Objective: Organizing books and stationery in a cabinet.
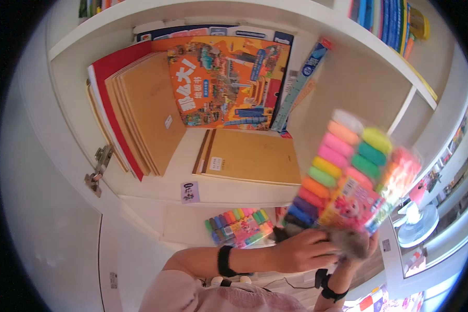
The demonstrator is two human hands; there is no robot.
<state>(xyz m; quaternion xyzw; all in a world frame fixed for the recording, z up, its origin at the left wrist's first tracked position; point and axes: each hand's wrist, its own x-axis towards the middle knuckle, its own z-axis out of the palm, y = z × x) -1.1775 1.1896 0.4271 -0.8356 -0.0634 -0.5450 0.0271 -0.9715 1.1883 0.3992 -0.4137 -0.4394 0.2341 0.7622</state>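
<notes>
A clear pack of modelling clay [322, 179] in rows of bright colours, with a pink label, is held up at the right in front of the cupboard. My left hand [307, 251] is closed at its lower end, fingers curled. My right hand [368, 245] grips the lower right side, mostly hidden. A second colourful pack [399, 171] overlaps it on the right, blurred. Across the bottom of the packs, by my fingers, is a blurred grey-brown fuzzy thing [350, 243] whose kind I cannot make out. A similar clay pack [239, 226] lies on the lower shelf.
Inside the white cupboard, brown notebooks [145, 106] lean at the left beside a red folder [101, 86]. An orange picture box [221, 83] stands at the back, with rulers [299, 88] to its right. More brown notebooks [252, 156] lie flat. A white fan [418, 226] stands at the right.
</notes>
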